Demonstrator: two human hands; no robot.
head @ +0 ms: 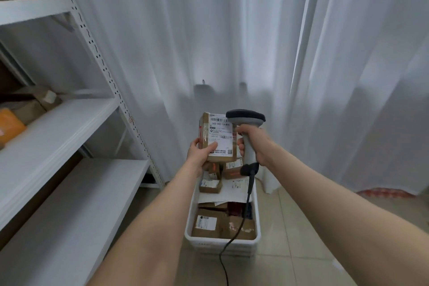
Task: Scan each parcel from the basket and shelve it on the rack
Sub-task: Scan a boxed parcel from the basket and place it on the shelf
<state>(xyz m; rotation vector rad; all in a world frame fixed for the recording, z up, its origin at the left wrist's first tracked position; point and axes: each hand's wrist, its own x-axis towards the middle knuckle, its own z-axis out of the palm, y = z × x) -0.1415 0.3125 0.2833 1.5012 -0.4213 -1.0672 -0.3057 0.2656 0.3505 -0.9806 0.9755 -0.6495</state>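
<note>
Two bare hands are raised over a white basket [222, 243] that stands on a tiled floor [301, 239]. The left hand [201, 153] holds a small brown parcel [203, 133] upright by its lower left corner, with the fingers curled behind it and the thumb pressed flat on the white label [221, 133] that covers its front. Barcodes and printed numbers on the label face the camera. The right hand [253, 144] is wrapped tightly round the grey handle of a scanner [246, 119], all fingers closed on the grip. The scanner's dark head sits just beside the parcel's upper right corner, touching or nearly touching it; which of the two I cannot tell. A black cable [243, 218] hangs from the base of the handle, runs down across the basket and trails onto the floor in front of it.

More parcels [207, 225] lie piled in the basket, most of them brown cardboard with white labels, along with a white paper envelope in the middle. To the left stands a white metal rack [58, 127] with several broad shelves. An orange packet [9, 127] and some brown packages rest on the middle shelf at the far left edge. A white curtain [209, 30] hangs in folds behind everything.
</note>
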